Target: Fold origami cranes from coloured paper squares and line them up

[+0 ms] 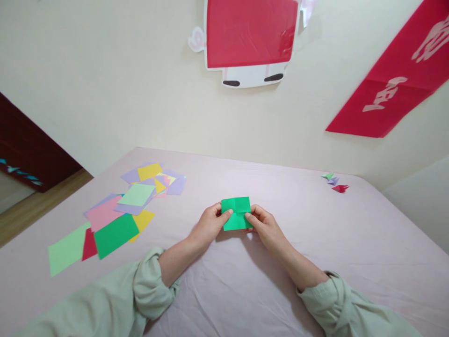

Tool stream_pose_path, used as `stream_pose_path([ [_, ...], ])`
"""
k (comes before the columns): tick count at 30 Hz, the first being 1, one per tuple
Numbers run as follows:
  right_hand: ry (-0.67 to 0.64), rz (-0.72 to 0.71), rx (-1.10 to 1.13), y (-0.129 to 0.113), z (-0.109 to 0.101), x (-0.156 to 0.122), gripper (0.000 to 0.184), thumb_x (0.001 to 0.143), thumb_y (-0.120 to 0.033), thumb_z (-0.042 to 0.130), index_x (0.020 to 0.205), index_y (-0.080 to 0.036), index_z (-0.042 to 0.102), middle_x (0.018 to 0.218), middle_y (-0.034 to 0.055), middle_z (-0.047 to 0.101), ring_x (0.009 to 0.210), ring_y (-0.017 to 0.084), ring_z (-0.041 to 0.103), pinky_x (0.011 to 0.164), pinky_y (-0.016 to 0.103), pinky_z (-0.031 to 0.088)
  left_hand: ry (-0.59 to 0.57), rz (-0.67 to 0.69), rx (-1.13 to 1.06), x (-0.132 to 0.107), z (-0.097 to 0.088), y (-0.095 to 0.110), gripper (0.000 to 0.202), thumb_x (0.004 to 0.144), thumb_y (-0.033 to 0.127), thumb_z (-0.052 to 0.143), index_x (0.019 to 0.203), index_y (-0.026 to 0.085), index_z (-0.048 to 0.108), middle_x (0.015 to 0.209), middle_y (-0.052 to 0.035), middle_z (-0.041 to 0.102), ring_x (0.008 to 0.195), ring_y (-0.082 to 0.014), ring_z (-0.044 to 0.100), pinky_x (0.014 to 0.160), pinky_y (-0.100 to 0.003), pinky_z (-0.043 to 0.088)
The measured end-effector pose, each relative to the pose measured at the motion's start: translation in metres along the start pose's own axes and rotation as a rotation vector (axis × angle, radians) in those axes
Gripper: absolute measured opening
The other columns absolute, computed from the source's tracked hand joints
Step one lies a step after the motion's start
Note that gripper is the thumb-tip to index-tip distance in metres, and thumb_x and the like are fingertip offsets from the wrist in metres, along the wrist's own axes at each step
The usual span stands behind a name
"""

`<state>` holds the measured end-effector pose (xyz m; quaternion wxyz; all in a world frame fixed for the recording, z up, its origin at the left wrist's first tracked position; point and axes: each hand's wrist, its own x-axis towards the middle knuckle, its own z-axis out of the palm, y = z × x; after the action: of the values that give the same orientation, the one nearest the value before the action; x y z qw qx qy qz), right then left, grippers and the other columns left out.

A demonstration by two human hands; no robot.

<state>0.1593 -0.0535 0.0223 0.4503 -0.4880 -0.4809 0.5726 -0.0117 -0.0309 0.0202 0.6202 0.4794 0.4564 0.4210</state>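
Observation:
A small green sheet of paper (pixel 237 221) with crossing crease lines is held up between my two hands, just above the pale pink cloth. My left hand (pixel 211 223) pinches its left edge, thumb on the front face and fingers behind. At the right edge, my right hand (pixel 265 225) grips it the same way, its thumb near the horizontal crease. The paper's back and most of my fingertips are hidden.
Loose coloured paper sheets (pixel 117 236) lie spread over the left of the pink-covered surface (pixel 280 187). Several small folded paper pieces (pixel 340 188) sit at the far right. Behind stands a pale wall (pixel 140 84) with a red banner (pixel 389 89) and a red-and-white cutout (pixel 250 35).

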Motion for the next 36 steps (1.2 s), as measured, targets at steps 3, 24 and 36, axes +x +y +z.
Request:
stream_pose_path([
  [3,-0.001,-0.051,-0.031,0.000,-0.001,0.001,0.034,0.079,-0.053,0.063,0.083,-0.019,0.058,0.073,-0.0005,0.058,0.064,0.013,0.056,0.057,0.025,0.048,0.041,0.015,0.048,0.001,-0.003,0.000,0.036,0.074,0.040,0.066,0.097,0.012,0.068,0.093,-0.0075,0.072,0.081,-0.0196,0.063,0.075,-0.030,0.049],
  [24,-0.027,-0.410,-0.396,0.001,-0.001,-0.005,0.021,0.091,-0.024,0.049,0.102,-0.024,0.067,0.103,0.0072,0.058,0.095,0.019,0.058,0.073,0.030,0.052,-0.074,0.113,0.247,-0.006,0.001,0.008,0.026,0.084,0.036,0.046,0.079,0.015,0.062,0.074,-0.0022,0.062,0.070,-0.0154,0.055,0.064,-0.025,0.044],
  [36,-0.070,-0.467,-0.450,-0.005,0.001,-0.008,0.026,0.085,-0.013,0.048,0.103,-0.026,0.063,0.117,0.0071,0.054,0.100,0.018,0.056,0.083,0.034,0.049,-0.131,-0.102,-0.127,-0.008,0.003,0.011,0.030,0.078,0.044,0.059,0.081,0.015,0.063,0.074,-0.0030,0.063,0.070,-0.0149,0.056,0.067,-0.025,0.043],
])
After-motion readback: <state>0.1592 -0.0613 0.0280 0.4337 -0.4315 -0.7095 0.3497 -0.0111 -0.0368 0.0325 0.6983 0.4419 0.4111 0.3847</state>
